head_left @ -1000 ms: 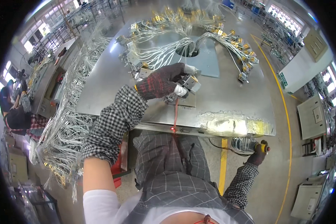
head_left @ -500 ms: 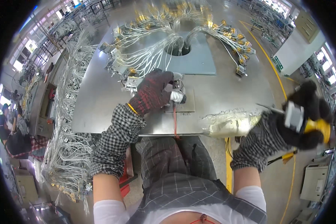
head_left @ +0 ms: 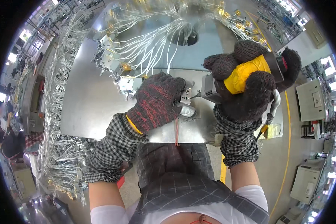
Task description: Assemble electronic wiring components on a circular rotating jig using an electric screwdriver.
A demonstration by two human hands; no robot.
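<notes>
My left hand (head_left: 156,102), in a dark red-and-black knit glove with white-wrapped fingertips, pinches a small silver metal connector block (head_left: 186,96) low over the steel tabletop (head_left: 84,104). In my right hand (head_left: 259,87), gloved in dark knit, is a power screwdriver (head_left: 246,74) with yellow tape around its body. Its bit points left and reaches the connector block's right side; whether the tip sits in a screw is too small to tell. Just left of my left hand, another metal connector (head_left: 130,85) ends a fan of white wires (head_left: 153,48).
A blue-grey board (head_left: 209,59) with a round hole lies at the table's far side; wires spread from it to several connectors. Bundles of white wires (head_left: 54,112) hang along the left. A yellowish patch (head_left: 274,130) covers the near right corner. People sit far left.
My right hand has brought the screwdriver from the far right leftward to the connector block. My left hand keeps its hold on the block. The view has shifted slightly.
</notes>
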